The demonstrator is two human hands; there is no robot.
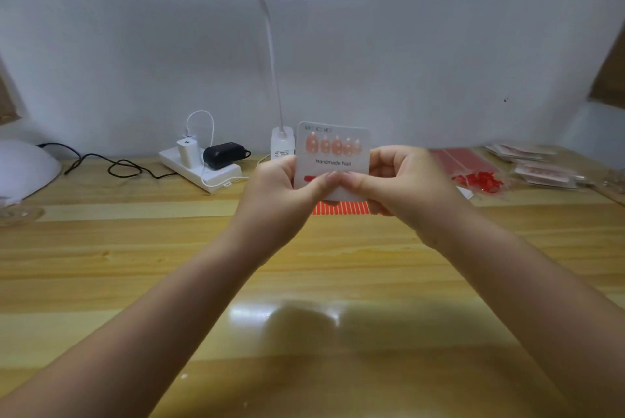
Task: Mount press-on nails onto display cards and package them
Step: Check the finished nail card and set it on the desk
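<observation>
Pinching display card (333,160), both hands (338,181)

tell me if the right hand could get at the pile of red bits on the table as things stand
Probably not right away: the right hand is pinching the display card together with the left hand. The path to the red bits looks unobstructed, so it likely could once it lets go.

The white card (333,160) carries peach-pink nails (333,145) and black lettering. A red striped sheet (341,208) lies on the yellow-brown wood-grain bench (169,265). Far left, the charger (223,154) is black.
</observation>
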